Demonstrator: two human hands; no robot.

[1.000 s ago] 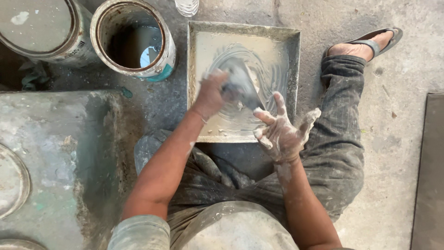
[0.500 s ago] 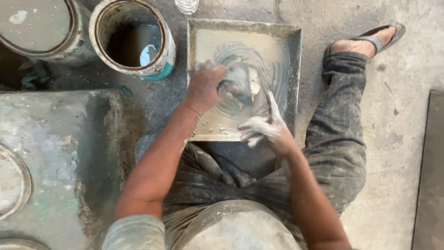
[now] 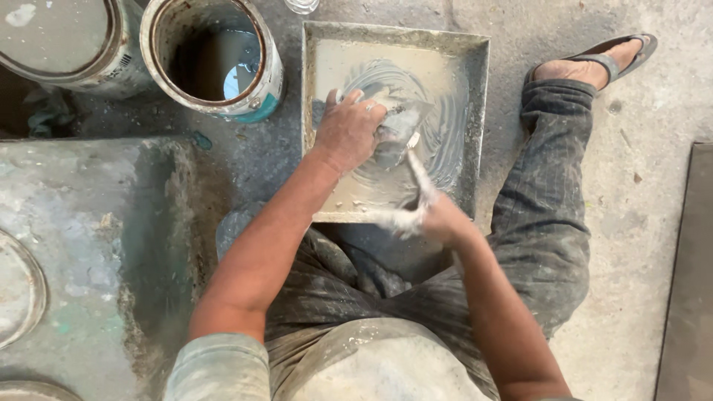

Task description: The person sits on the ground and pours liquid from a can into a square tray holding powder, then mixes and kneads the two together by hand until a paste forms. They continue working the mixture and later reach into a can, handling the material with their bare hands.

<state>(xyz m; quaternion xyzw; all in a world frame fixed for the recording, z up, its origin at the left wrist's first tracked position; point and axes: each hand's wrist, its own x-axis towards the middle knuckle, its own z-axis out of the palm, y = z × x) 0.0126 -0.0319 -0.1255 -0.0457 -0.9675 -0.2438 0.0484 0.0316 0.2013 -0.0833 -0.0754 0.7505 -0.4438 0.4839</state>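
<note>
A square grey tray (image 3: 475, 111) with a raised rim lies on the floor in front of me, smeared with swirls of wet grey paste. My left hand (image 3: 349, 132) presses a grey paste-soaked wad (image 3: 397, 128) onto the middle of the tray. My right hand (image 3: 431, 214), coated in whitish paste and blurred, rests at the tray's near edge. One of its fingers stretches onto the tray and another lies along the rim, with nothing in it.
An open metal can (image 3: 215, 59) with liquid stands left of the tray, with a lidded can (image 3: 52, 33) beyond it. A stained grey slab (image 3: 89, 245) fills the left. My sandalled foot (image 3: 594, 63) is at the upper right, and a dark board (image 3: 687, 282) at the right edge.
My right hand, held up with spread fingers, has dropped onto the tray's near edge. My left hand has rubbed the wad a little leftward across the tray.
</note>
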